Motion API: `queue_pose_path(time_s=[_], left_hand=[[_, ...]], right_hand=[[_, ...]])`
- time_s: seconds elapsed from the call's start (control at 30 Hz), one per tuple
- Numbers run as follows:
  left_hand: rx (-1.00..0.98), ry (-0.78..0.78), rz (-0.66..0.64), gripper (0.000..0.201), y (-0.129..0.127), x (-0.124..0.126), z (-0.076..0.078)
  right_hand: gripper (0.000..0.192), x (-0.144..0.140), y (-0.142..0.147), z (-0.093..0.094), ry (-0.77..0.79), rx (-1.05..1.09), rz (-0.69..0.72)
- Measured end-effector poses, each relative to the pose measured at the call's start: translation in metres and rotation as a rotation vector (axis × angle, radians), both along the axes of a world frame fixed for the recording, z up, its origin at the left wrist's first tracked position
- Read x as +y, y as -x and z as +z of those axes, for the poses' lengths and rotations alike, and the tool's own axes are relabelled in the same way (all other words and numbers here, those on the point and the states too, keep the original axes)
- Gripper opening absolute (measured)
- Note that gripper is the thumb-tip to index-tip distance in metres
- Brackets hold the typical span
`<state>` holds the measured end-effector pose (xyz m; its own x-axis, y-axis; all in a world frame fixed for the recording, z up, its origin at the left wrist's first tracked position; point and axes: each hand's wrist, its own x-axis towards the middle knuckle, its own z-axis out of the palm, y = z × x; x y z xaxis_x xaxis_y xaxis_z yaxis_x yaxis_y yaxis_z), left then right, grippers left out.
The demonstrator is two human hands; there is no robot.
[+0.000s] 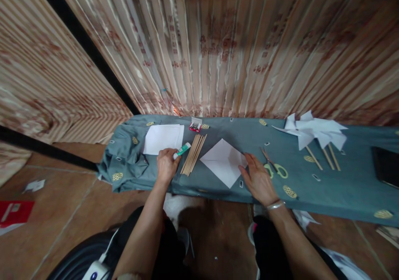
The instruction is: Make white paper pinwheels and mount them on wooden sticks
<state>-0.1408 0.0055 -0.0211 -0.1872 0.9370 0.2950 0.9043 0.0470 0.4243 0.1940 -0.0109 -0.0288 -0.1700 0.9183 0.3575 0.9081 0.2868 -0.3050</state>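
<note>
My left hand (167, 165) is closed around the lower end of a green and white glue stick (183, 149), beside a row of thin wooden sticks (193, 155). A square of white paper (222, 163) lies turned like a diamond, with a crease line across it. At its right corner rests my right hand (257, 178), fingers stretched out and touching the paper. Scissors with light green handles (277, 168) lie just right of that hand. Behind my left hand is a stack of white paper sheets (163, 138).
A small red box of pins (195, 125) stands behind the sticks. Several white paper pinwheels (316, 131) on sticks lie to the right, with a dark phone-like object (385, 165) at the far right. The green cloth (280, 203) covers the narrow table; a curtain (218, 55) hangs behind.
</note>
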Motion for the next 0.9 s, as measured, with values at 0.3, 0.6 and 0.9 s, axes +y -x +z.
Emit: queue_pose_path(time_s=[0.3,0.6,0.9], left_hand=[[-0.574,-0.113,-0.174,0.028,-0.042,-0.018,0.027],[-0.817,0.234,-0.57,0.024,-0.131,-0.04,0.029],[-0.942,0.299,-0.44,0.042,-0.11,-0.021,0.01]], right_hand=[[0.046,-0.013,0.023,0.026,0.19,0.539,0.072],[0.035,-0.017,0.037,0.033,0.724,1.455,0.088],[0.037,0.007,0.024,0.034,0.639,1.601,-0.131]])
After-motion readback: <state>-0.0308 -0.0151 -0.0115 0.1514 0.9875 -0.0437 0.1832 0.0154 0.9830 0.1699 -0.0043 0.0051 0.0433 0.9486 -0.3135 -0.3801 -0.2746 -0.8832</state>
